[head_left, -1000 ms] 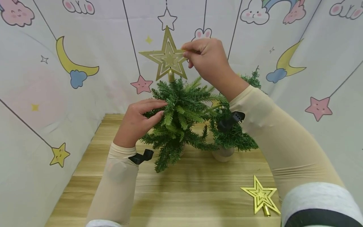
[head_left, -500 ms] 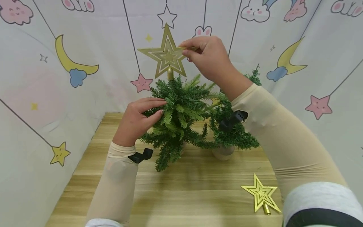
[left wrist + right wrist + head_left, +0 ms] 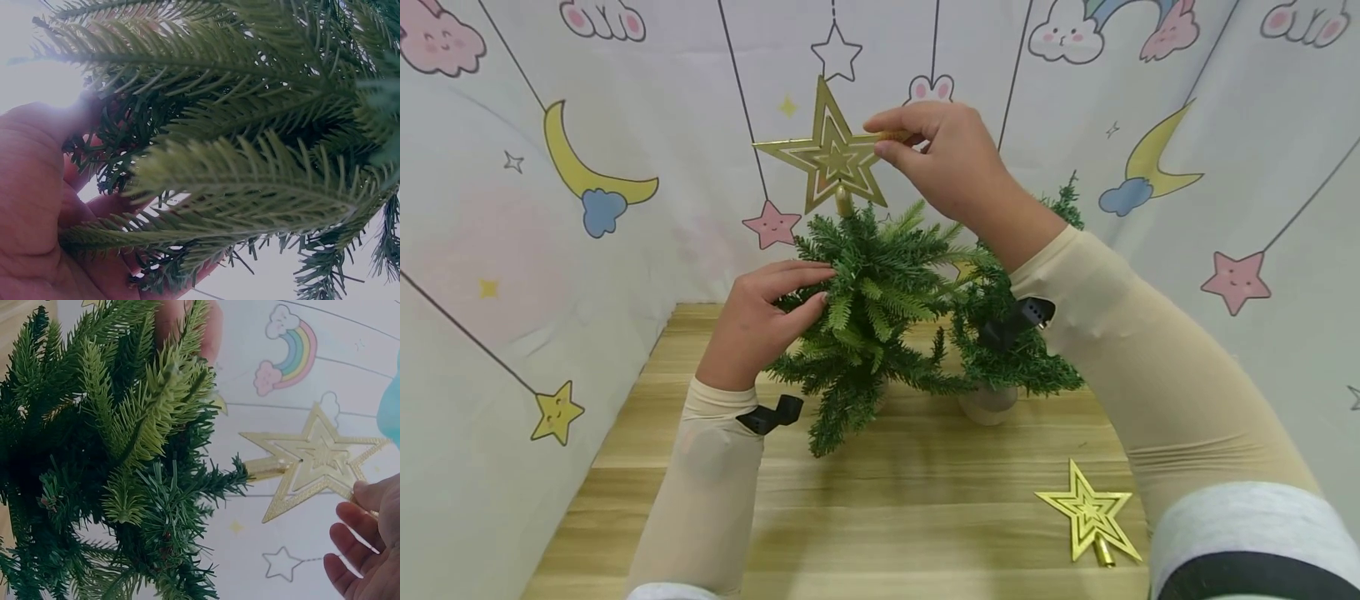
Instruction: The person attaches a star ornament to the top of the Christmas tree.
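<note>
Above the nearer green Christmas tree (image 3: pixel 880 317), a flat gold star topper (image 3: pixel 837 158) stands with its tube base at the tree's tip. My right hand (image 3: pixel 951 162) pinches the star's right point between thumb and fingers. In the right wrist view, the tube of the star (image 3: pixel 319 462) meets the end of the top sprig, and I cannot tell how deep it sits. My left hand (image 3: pixel 763 312) rests against the tree's upper left branches, fingers extended and thumb apart. Up close in the left wrist view, branches (image 3: pixel 250 187) lie across this hand and hide its fingertips.
A second gold star topper (image 3: pixel 1090 512) lies on the wooden table (image 3: pixel 887 525) at the front right. Behind my right forearm stands another green tree (image 3: pixel 1007 350) in a pale round pot (image 3: pixel 990 406). A white cartoon-printed cloth (image 3: pixel 685 125) hangs around the table's back and sides.
The star's top has leaned left and its face has turned slightly, while my right hand keeps its pinch. My left hand stays at the same branches. The head view has shifted a little.
</note>
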Demonstrator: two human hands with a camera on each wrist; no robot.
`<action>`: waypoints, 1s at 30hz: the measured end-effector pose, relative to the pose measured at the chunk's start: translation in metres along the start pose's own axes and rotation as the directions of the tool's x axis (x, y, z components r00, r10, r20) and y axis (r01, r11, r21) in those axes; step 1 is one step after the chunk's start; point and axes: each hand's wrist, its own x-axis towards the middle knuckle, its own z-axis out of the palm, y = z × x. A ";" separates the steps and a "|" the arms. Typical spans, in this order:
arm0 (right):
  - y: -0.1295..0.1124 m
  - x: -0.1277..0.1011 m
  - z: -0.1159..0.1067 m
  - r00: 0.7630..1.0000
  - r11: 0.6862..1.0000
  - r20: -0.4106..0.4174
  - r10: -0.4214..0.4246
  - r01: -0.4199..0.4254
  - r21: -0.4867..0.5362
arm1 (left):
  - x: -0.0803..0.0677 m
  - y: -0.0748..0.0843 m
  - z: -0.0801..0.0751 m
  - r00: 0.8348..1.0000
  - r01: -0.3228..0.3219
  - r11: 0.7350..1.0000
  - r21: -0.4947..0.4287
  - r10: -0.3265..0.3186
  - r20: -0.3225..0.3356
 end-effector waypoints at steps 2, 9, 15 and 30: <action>-0.001 -0.001 0.000 1.000 1.000 0.000 -0.007 0.007 0.005 | 0.000 0.000 0.000 1.000 0.000 1.000 -0.002 0.000 -0.003; -0.001 -0.009 -0.006 0.999 1.000 -0.038 -0.013 0.014 0.019 | -0.001 0.000 0.002 1.000 -0.009 1.000 -0.003 0.009 -0.024; -0.003 -0.030 -0.024 0.992 0.997 -0.114 -0.058 0.063 0.043 | -0.002 0.001 0.005 0.996 -0.043 0.999 0.019 0.045 -0.075; 0.027 -0.124 -0.081 0.748 0.930 -0.568 -0.344 0.355 -0.095 | -0.012 0.050 0.011 0.900 -0.297 0.955 -0.004 0.279 -0.336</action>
